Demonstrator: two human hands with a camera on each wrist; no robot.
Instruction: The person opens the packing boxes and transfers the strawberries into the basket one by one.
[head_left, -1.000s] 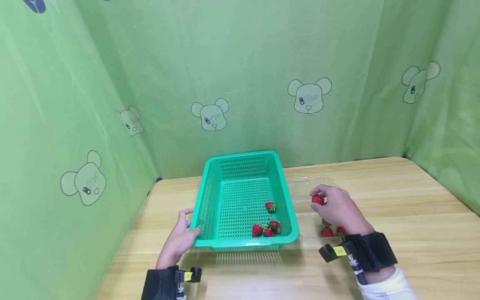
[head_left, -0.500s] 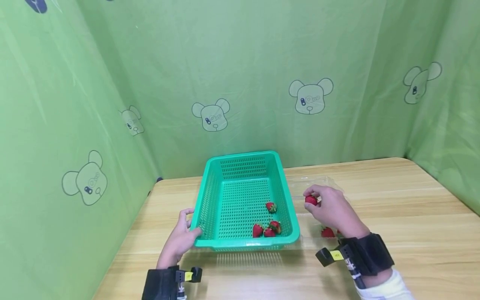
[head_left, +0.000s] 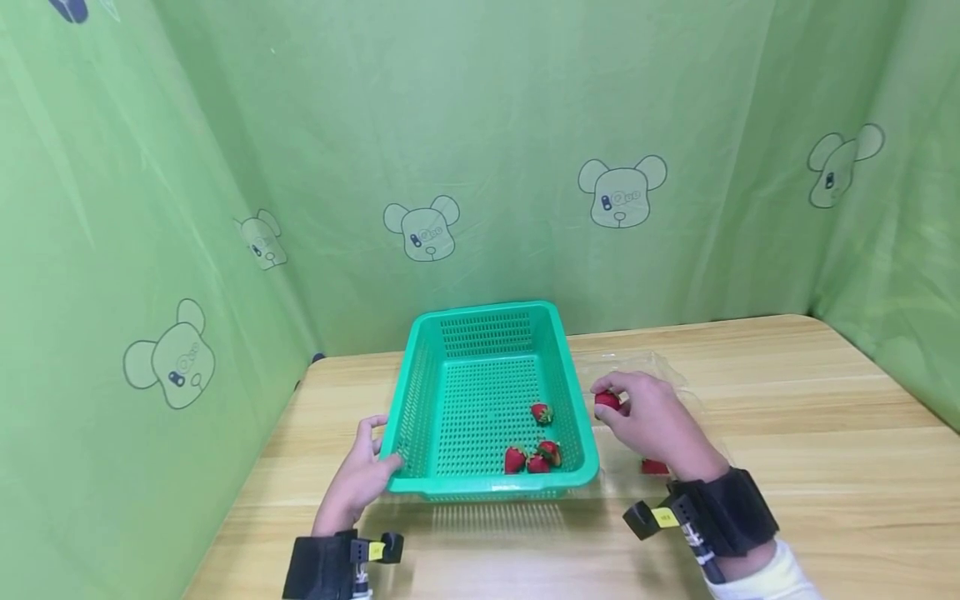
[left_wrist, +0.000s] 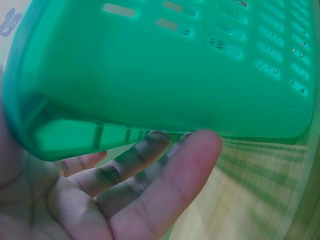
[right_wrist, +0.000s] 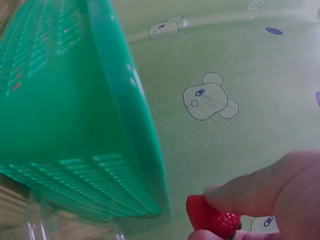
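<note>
A green perforated basket (head_left: 487, 485) holds several strawberries (head_left: 514, 459) near its front right corner. At its left front corner my left hand (head_left: 362, 477) grips the rim, thumb over the edge and fingers (left_wrist: 185, 175) against the outside and underside. Just right of the basket, my right hand (head_left: 652, 417) pinches a strawberry (head_left: 606, 401) between thumb and fingers. The right wrist view shows this red strawberry (right_wrist: 212, 217) beside the basket's outer wall (right_wrist: 65, 115). Below my right hand lies a clear plastic container (head_left: 618, 467), with red fruit (head_left: 654, 467) partly hidden by the hand.
The wooden table (head_left: 847, 433) extends to the right and in front of the basket. A green curtain (head_left: 510, 125) with bear-head prints hangs behind the table and along its sides.
My right hand has moved left with the strawberry, closer to the basket's right rim. My left hand and the basket have stayed where they were.
</note>
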